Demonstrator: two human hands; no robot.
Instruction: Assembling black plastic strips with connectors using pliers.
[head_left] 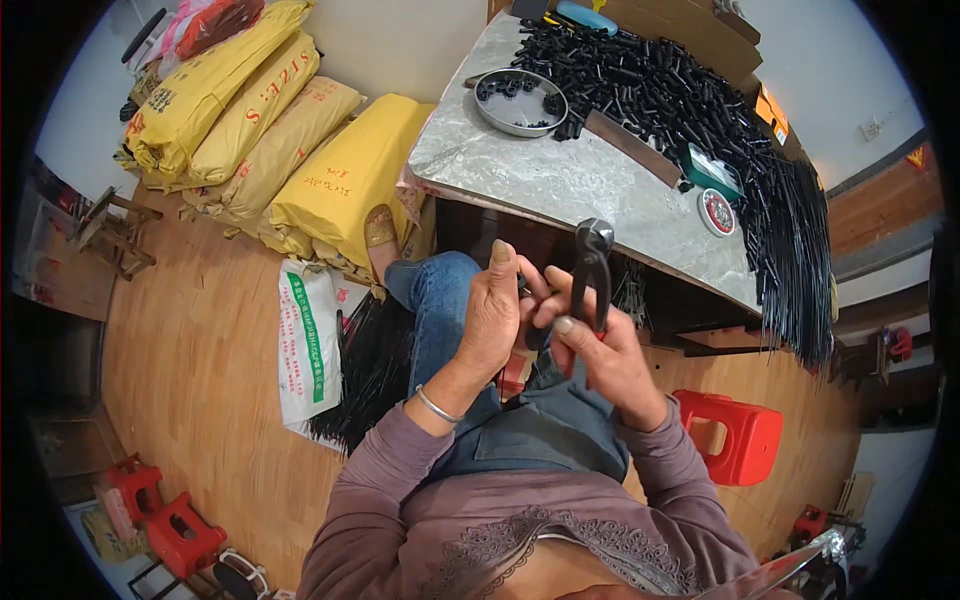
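Note:
My right hand (622,372) is closed round a pair of pincers (590,272). Their metal jaws point up and away from me, and the dark handles run down into my palm. My left hand (492,318) is beside it, thumb raised and fingers curled round a small black part (523,284), mostly hidden by the fingers. The fingertips of both hands nearly meet above my lap, just short of the table's front edge.
On the grey marbled table (480,150) stand a round metal tray (520,128) of small black pieces, a heap of black tubes (650,85), long black rods (795,240) and a small round dish (717,212). Yellow sacks (345,185) lie left; a red stool (735,435) is at right.

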